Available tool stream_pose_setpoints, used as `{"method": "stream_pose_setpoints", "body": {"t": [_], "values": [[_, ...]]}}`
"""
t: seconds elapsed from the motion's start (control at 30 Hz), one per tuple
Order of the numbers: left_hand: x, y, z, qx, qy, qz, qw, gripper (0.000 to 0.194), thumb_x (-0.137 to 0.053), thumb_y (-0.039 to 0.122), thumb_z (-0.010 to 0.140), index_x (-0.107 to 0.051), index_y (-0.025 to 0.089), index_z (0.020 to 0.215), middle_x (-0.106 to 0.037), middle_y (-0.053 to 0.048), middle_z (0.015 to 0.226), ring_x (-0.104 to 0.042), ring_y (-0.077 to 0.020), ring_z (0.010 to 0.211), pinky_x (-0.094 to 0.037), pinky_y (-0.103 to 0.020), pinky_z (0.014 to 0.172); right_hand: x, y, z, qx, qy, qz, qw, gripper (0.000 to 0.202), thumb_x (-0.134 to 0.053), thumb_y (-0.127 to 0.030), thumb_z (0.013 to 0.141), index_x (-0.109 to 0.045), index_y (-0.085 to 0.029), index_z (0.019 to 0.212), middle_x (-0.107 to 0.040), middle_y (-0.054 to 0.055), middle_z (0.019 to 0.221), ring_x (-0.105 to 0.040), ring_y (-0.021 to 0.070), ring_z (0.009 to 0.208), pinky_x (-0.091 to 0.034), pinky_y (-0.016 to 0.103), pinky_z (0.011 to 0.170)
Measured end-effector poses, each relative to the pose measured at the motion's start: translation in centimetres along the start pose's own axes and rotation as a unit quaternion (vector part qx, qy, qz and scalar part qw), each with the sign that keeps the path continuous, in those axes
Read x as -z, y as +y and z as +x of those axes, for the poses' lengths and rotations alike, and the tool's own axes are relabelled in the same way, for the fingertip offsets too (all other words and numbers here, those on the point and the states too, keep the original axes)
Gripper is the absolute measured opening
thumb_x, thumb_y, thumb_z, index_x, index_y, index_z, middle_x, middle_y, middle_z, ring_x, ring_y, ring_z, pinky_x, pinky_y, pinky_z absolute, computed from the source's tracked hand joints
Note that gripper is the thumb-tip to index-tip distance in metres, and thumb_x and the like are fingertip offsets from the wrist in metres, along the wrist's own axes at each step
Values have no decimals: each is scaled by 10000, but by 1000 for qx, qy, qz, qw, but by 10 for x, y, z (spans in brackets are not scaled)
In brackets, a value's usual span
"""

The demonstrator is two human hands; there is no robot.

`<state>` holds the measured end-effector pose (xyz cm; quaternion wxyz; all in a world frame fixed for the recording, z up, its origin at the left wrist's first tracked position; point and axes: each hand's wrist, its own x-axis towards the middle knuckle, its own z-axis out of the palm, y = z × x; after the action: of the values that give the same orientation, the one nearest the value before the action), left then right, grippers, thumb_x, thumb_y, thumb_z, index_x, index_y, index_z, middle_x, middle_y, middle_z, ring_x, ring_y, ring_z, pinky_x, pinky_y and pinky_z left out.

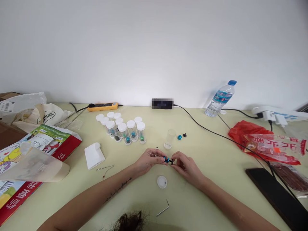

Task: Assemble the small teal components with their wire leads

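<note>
With the clock centred on the hands and 12 toward the wall, a small blue-and-black part sits at the centre, held just above the table between the fingertips. The left hand pinches its blue end between thumb and fingers. A thin metal tool also lies across those fingers, perhaps tucked there to stay within reach. The right hand grasps the black end with thumb and forefinger, the other fingers curled in. Gripping opposite ends probably lets 1 hand steady the part while the other turns or pulls; which does which, I cannot tell.

At 12 o'clock, near the fingers, stands an uncapped clear tube. A white lid lies between 6 and 7 with a small dark speck in it, likely serving as a dish so tiny pieces do not roll off. At 1 o'clock a blue piece and a black piece lie side by side, seemingly parked clear of the hands. An L-shaped key rests at 6, close to the body for easy pickup. At 10 o'clock about 10 capped tubes stand clustered, apparently grouped to leave the middle free.
</note>
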<state>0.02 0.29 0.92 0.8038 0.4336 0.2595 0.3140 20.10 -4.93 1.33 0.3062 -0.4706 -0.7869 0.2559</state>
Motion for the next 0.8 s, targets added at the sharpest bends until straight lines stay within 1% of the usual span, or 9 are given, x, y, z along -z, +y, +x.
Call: {"method": "stream_pose_setpoints", "body": {"t": [0.13,0.23,0.4,0.5,0.57,0.67,0.8], "values": [[1,-1,1,-1,-3,9,1000,246,-704,216,629,-634,98,834,-650,-85,828,-618,-167,740,-442,-343,793,2,-4,0,-18,-11,-1,1000,170,-424,-350,865,-488,-196,900,-457,-22,638,-364,89,495,-301,204,469],[0,0,1,1,-4,15,1000,258,-711,231,619,-635,101,829,-652,-84,825,-617,-169,739,-441,-349,795,4,-7,1,-28,-27,2,999,170,-414,-350,871,-480,-193,883,-426,-40,594,-363,90,491,-293,202,474],[-1,0,0,2,-7,16,1000,250,-713,230,617,-641,101,819,-652,-83,821,-615,-172,745,-443,-359,800,5,-6,1,-26,-38,5,999,179,-385,-346,887,-474,-191,882,-457,-32,625,-394,93,528,-308,206,513],[0,-1,0,2,-4,10,1000,245,-721,219,604,-645,104,807,-654,-77,805,-613,-171,744,-446,-359,801,5,-5,0,-37,-36,12,999,193,-428,-364,866,-440,-195,958,-415,-59,570,-375,93,499,-287,201,486],[0,-2,0,4,0,9,1000,246,-724,216,600,-645,108,807,-655,-75,802,-614,-169,739,-447,-355,798,4,-5,-1,-36,-34,12,999,203,-444,-360,856,-427,-197,975,-391,-68,555,-356,92,481,-270,198,466],[0,-2,1,1,-4,12,1000,231,-711,211,619,-644,106,813,-653,-80,807,-613,-169,740,-447,-358,797,3,-5,-1,-23,-32,3,999,150,-412,-328,870,-449,-198,934,-406,-56,576,-354,90,485,-271,199,472],[1,-3,2,-4,-8,15,1000,227,-704,201,627,-643,102,823,-651,-83,810,-613,-173,746,-445,-361,802,3,-5,0,-24,-23,-6,999,160,-394,-333,882,-468,-191,889,-463,-34,611,-372,90,493,-281,204,483]]}}
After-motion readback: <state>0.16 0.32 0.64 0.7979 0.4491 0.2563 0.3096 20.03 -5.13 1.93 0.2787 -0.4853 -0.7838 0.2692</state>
